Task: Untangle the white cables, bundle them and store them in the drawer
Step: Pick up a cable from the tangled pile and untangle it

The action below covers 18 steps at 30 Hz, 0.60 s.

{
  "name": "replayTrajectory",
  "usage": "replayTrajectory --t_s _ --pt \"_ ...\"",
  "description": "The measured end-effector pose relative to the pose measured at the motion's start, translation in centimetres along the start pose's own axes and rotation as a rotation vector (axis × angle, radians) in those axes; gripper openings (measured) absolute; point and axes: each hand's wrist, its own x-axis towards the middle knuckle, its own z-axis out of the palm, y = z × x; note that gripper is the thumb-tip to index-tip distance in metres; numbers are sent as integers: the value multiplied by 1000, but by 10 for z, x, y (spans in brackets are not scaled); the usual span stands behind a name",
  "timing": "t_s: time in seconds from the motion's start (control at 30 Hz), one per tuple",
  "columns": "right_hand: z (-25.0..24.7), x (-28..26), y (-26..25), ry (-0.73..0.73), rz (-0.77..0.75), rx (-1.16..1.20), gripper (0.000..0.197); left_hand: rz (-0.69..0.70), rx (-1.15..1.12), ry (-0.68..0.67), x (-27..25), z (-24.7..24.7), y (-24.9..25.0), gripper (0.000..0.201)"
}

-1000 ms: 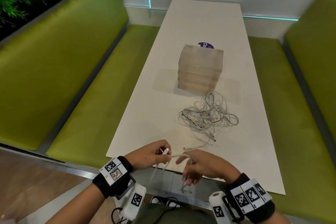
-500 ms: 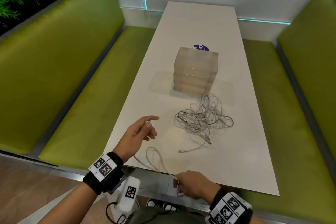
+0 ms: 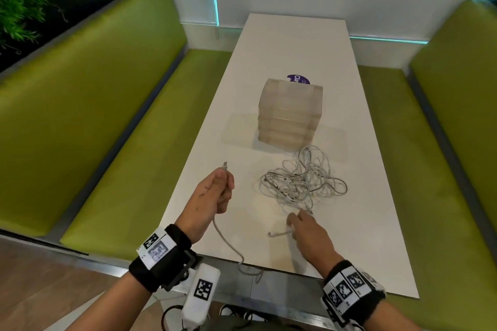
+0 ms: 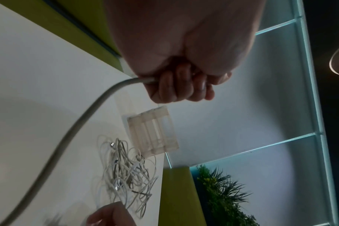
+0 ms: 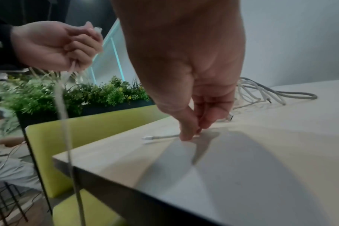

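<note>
Purple label (image 3: 298, 79) half hidden behind drawer box (image 3: 290, 113).

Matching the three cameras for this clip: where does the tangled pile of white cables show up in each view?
Head: the cable pile lies mid-table, right of centre, just in front of the drawer box.
Left wrist: lower centre, below the drawer box.
Right wrist: only its edge shows, far right on the table, behind the right hand.
Shared landmark: the white table.

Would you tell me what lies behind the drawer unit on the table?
A purple sticker shows behind the drawer unit on the table; the unit hides its near part and most lettering.
</note>
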Motion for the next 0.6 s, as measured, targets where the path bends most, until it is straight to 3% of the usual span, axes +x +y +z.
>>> replayTrajectory --t_s 0.1,0.17,0.3,0.43,0.6 --pt "-1 -1 1 9 -11 -49 20 -81 61 -13 -2 2 -8 26" --pt "-12 0 -1 103 -40 39 14 -145 60 -35 -3 5 -17 21" --pt "-48 -5 -28 371 -76 505 10 -175 34 11 3 16 -37 29" --pt "-63 -10 -57 320 -73 1006 8 -188 -55 31 13 35 -39 35" --pt "-60 -4 -73 325 -78 1204 3 -195 -104 -70 17 56 -32 40"
